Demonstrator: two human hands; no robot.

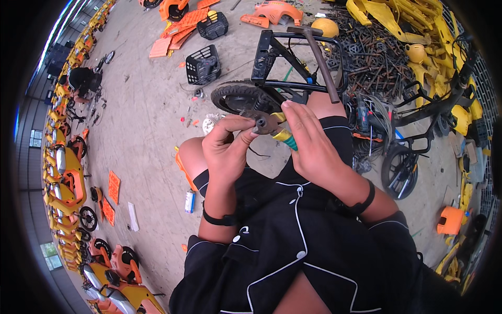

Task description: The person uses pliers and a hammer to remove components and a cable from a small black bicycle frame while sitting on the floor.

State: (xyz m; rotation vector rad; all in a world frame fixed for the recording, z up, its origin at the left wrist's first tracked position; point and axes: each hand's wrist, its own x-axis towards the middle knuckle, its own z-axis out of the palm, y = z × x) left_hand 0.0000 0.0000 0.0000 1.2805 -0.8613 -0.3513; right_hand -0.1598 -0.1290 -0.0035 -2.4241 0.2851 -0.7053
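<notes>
My right hand (314,144) holds a pair of pliers (269,124) with yellow and green handles, its fingers stretched along the grips. The rusty jaws point left toward my left hand (226,149). Thumb and fingers of that hand are pinched at the jaw tips, around something small and dark that I cannot make out. Just beyond the pliers lies a black wheel (238,97) with a tyre, joined to a black metal frame (285,83). A hammer (325,70) with a brown handle rests across this frame.
Black plastic baskets (204,65) and orange panels (184,26) lie on the concrete floor ahead. A heap of dark metal parts (374,63) and yellow panels (418,21) rises at the far right. Yellow scooters (68,178) line the left wall. A can (190,201) stands by my left knee.
</notes>
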